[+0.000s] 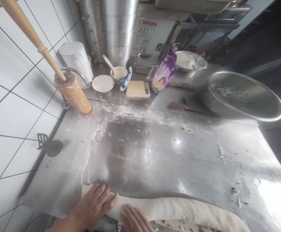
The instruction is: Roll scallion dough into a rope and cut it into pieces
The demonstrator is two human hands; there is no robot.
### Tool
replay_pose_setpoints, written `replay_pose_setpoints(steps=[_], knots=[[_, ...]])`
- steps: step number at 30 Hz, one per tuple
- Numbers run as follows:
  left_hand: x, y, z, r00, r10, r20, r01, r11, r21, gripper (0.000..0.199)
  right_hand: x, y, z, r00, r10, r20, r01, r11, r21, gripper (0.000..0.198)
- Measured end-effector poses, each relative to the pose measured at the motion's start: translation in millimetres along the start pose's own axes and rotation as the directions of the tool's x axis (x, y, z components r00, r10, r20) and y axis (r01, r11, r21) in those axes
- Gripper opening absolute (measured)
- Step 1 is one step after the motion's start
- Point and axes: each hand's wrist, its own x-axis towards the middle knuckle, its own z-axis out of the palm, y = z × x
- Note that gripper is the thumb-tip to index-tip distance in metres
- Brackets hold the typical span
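A long pale dough roll [179, 206] stretches along the near edge of the steel table, its left end under my hands. Chopped green filling [191, 226] shows on the flat dough beneath the roll's near side. My left hand [95, 203] lies over the left end, fingers extended on top and thumb apart from them. Just to the right, my right hand [135, 220] rests with straight fingers laid along the roll's near side. This hand is slightly blurred, and the lower frame edge cuts off its wrist.
A thick wooden rolling pin [75, 95] stands upright by the tiled wall. Along the back are a flour bowl [103, 83], a digital scale [137, 89], a purple pouch [164, 72] and a large steel bowl [246, 96] containing greens. Flour dusts the steel table [142, 141].
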Motion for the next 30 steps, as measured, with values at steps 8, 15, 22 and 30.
replay_pose_setpoints(steps=[8,15,22,30], knots=[[-73.1,-51.2,14.9,0.984,-0.166,0.058,0.158,0.979,0.126,0.058,48.4,88.6,-30.2,0.902,0.179,0.393,-0.301,0.913,0.276,0.048],[-101.5,-83.5,14.3,0.997,-0.073,0.013,0.072,0.993,0.09,0.056,44.7,33.2,-1.9,0.982,0.126,0.144,-0.153,0.969,0.194,0.041],[-101.0,-78.8,-17.2,0.99,-0.021,0.141,0.011,0.997,0.072,0.06,-11.4,71.7,-39.6,0.96,0.165,0.225,-0.217,0.947,0.235,0.063],[84.5,59.4,-18.3,0.993,0.041,0.111,-0.035,0.998,-0.052,0.069,-43.9,91.2,-52.5,0.973,0.153,0.172,-0.205,0.919,0.338,0.039]])
